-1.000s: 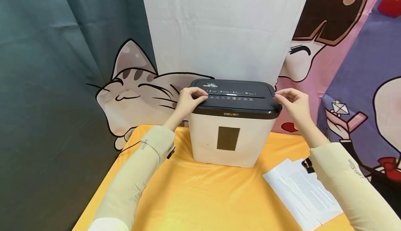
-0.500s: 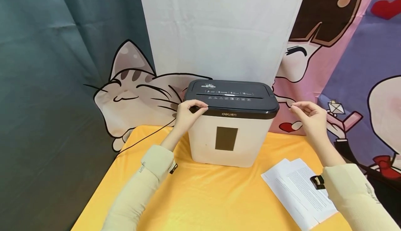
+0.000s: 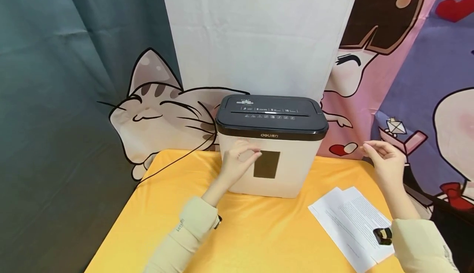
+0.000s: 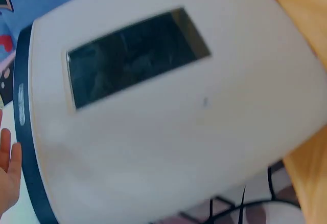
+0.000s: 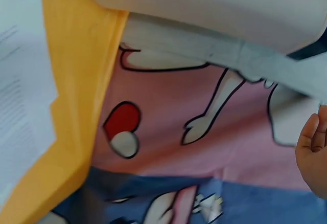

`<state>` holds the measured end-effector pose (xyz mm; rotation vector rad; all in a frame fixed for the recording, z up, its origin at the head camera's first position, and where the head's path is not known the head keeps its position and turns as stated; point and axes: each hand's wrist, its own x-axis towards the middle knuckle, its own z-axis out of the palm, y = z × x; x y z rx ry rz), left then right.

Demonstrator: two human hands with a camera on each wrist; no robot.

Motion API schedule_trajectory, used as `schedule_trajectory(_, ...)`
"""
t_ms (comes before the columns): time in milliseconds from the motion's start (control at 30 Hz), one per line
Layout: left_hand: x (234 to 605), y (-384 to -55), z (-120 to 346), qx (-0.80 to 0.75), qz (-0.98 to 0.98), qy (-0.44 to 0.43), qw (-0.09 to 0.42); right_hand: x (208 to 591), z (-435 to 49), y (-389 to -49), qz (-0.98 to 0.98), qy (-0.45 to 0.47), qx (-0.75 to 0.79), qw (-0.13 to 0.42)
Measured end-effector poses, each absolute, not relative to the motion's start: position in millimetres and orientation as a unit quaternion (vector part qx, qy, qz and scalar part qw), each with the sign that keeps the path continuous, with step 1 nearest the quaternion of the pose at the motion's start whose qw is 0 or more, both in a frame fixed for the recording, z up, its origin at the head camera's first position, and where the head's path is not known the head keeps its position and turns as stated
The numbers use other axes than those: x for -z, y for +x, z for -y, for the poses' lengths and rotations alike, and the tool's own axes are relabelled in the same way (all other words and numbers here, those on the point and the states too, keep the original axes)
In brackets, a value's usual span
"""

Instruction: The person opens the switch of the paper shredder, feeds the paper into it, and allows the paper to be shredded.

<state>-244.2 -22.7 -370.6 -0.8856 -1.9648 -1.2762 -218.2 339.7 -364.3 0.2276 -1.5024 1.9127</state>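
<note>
A paper shredder with a dark lid and a white bin stands upright in the head view. Across its lid runs a narrow slot, and no paper shows in it. My left hand is in front of the bin, overlapping the edge of its dark window. Its fingers are relaxed and hold nothing. To the right of the shredder, my right hand is raised with loosely bent fingers and nothing in them. Printed sheets lie below it on the table; the right sleeve covers part of them.
A yellow cloth covers the table. Behind stands a printed backdrop with cartoon figures, close to the shredder. A thin black cord runs from behind the shredder to the table's left edge.
Both hands have left the shredder's lid. The left has come down in front of the bin; the right has moved right and down. The shredder and sheets stay in place.
</note>
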Motion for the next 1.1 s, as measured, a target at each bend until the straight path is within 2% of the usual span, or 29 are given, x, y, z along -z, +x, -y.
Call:
schedule_trajectory(167, 390.8, -232.1, 0.1, 0.502, 0.75, -0.343, 0.261, 385.9, -360.3, -207.1, 0.53, 0.08, -0.758, 0.373)
schedule_trajectory(333, 420.8, -224.4, -21.0, 0.528, 0.755, -0.324, 0.214, 409.9, -381.2, -194.0, 0.525, -0.013, -0.759, 0.384)
schedule_trajectory(500, 452.1, -217.6, -41.1, 0.531, 0.769, -0.325, 0.144, 436.3, -397.9, -177.6, 0.491, -0.104, -0.776, 0.381)
schedule_trajectory(733, 489.3, -216.9, -69.1, 0.537, 0.772, -0.334, 0.063, 475.2, -412.7, -160.4, 0.447, -0.139, -0.767, 0.439)
schedule_trajectory(800, 498.3, -216.2, -81.9, 0.557, 0.769, -0.312, 0.028, 482.5, -414.9, -153.0, 0.442, -0.157, -0.762, 0.446)
schedule_trajectory(967, 525.1, -210.8, -125.8, 0.615, 0.746, -0.25, -0.047, 506.5, -429.1, -136.6, 0.451, -0.236, -0.743, 0.434)
schedule_trajectory(1100, 544.5, -206.6, -151.5, 0.628, 0.744, -0.219, -0.064, 531.3, -444.1, -130.8, 0.481, -0.311, -0.709, 0.413)
